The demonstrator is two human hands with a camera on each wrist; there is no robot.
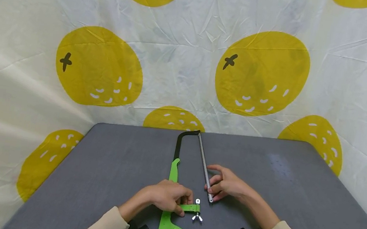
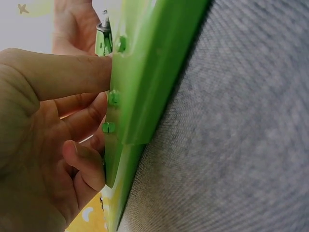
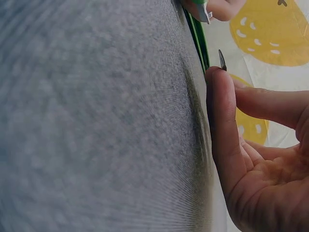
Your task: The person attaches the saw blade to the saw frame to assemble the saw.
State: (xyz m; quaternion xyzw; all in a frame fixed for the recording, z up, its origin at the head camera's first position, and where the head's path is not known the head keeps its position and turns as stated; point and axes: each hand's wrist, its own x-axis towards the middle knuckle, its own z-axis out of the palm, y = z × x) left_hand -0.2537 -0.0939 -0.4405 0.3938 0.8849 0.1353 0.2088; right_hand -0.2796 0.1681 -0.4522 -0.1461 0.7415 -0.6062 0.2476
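Showing blade [image 1: 203, 157] end-to-end: head view only

Saw frame [image 1: 174, 172] on table [image 1: 127, 161]; blade [image 1: 204, 160] right of frame; cloth sheet [image 1: 180, 71] behind table.

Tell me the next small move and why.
Perhaps the right hand should swing the blade toward the wing-nut fitting: the blade's far end meets the saw frame, its near end sits apart from the fitting, and the left hand holds the frame.

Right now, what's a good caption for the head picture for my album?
The left hand grips the green hacksaw frame while the right hand holds its silver blade near one end.
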